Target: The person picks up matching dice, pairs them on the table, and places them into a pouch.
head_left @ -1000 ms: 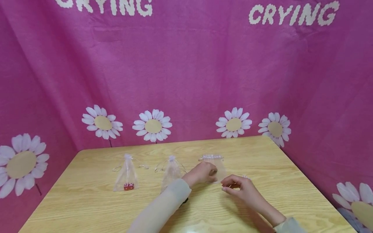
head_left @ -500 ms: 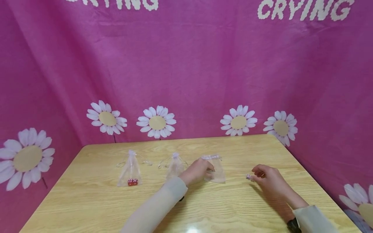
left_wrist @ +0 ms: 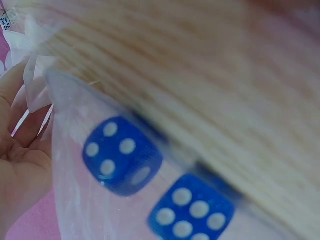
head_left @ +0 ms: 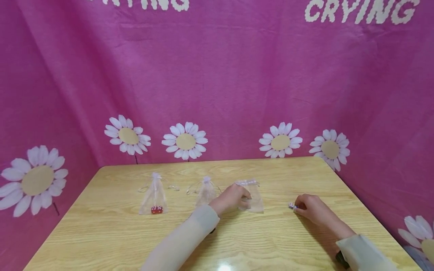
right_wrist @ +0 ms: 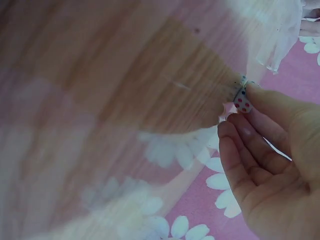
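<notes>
My left hand (head_left: 232,197) is over the rightmost sheer white drawstring bag (head_left: 257,201), its curled fingers pinching the thin fabric. Two white dice (head_left: 291,205) with coloured pips lie on the right part of the table. My right hand (head_left: 315,210) grips one of them between thumb and fingers; this white die (right_wrist: 242,104) shows red pips in the right wrist view. Beside my left forearm lies the middle drawstring bag (head_left: 205,194). Through its mesh two blue dice (left_wrist: 122,155) show close up in the left wrist view; my arm hides them in the head view.
At the left of the wooden table (head_left: 101,233) lies a third drawstring bag (head_left: 154,194) with two red dice (head_left: 157,210) inside. Thin cords spread from the bag necks. A pink curtain (head_left: 223,82) with daisies stands behind the table.
My right hand has moved right, away from the rightmost bag, and its fingers have come together on a white die. My left hand stays at the bag. The head view has shifted slightly.
</notes>
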### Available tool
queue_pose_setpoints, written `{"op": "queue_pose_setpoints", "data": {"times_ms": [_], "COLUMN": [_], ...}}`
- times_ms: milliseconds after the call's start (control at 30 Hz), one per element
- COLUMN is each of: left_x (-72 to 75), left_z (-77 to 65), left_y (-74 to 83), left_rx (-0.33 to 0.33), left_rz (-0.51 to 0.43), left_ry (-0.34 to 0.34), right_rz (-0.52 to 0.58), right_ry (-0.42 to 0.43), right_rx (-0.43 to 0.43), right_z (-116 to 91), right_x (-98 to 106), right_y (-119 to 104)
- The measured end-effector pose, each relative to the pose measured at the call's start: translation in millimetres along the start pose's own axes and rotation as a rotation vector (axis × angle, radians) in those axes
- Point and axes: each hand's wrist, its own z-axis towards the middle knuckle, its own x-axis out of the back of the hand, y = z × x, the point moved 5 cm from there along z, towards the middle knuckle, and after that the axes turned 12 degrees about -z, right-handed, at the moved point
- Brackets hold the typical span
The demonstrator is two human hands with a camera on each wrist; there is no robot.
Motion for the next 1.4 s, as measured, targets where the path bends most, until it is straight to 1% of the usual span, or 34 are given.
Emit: {"op": "queue_pose_setpoints", "data": {"times_ms": [67,200,300,367,467,600,700,767,833,900,1000,1100,1167,1333,1400], "left_x": [0.1,0.1,0.2,0.4,1.3,2.4,2.7,2.3,1.7,1.0,0.0,-0.4,-0.7,-0.7,-0.8], "left_z": [-1.0,-1.7,-1.8,-2.0,-1.5,-0.6,-0.3,-0.5,-1.2,-2.1,-1.5,-0.2,0.8,1.4,1.1], "left_y": [-0.3,-1.7,-3.0,-3.5,-3.9,-3.9,-3.6,-3.4,-3.6,-4.2,-3.8,-4.4,-4.9,-4.3,-4.2], "left_rx": [0.001,0.007,0.007,0.005,0.003,-0.006,-0.017,-0.022,-0.025,-0.02,-0.02,-0.022,-0.03,-0.037,-0.031], "left_rz": [-0.007,-0.044,-0.058,-0.061,-0.049,-0.014,0.011,0.025,0.019,0.005,-0.004,0.012,0.027,0.05,0.052], "left_ry": [-0.001,0.002,0.006,0.007,0.002,0.001,0.006,0.009,0.013,0.016,0.023,0.029,0.034,0.033,0.03], "right_rz": [-0.004,0.023,0.066,0.094,0.133,0.179,0.248,0.301,0.343,0.362,0.352,0.341,0.347,0.348,0.32], "right_ry": [-0.001,0.012,0.049,0.076,0.123,0.164,0.111,0.044,-0.018,-0.055,-0.067,-0.103,-0.148,-0.239,-0.239], "right_rx": [0.002,-0.026,-0.037,-0.023,0.025,0.161,0.25,0.287,0.321,0.37,0.451,0.488,0.485,0.514,0.551], "right_z": [0.0,-1.8,-2.2,-1.8,-0.4,1.5,1.1,-0.5,-3.1,-6.1,-11.9,-16.8,-19.8,-25.9,-27.4], "right_x": [-0.1,1.0,2.3,3.3,5.1,3.9,-1.7,-6.1,-9.9,-12.4,-13.4,-14.3,-15.5,-18.9,-19.7], "right_y": [-1.6,-4.5,-10.7,-19.2,-40.0,-79.1,-110.0,-129.5,-147.4,-163.9,-184.2,-199.8,-207.7,-220.1,-223.6]}}
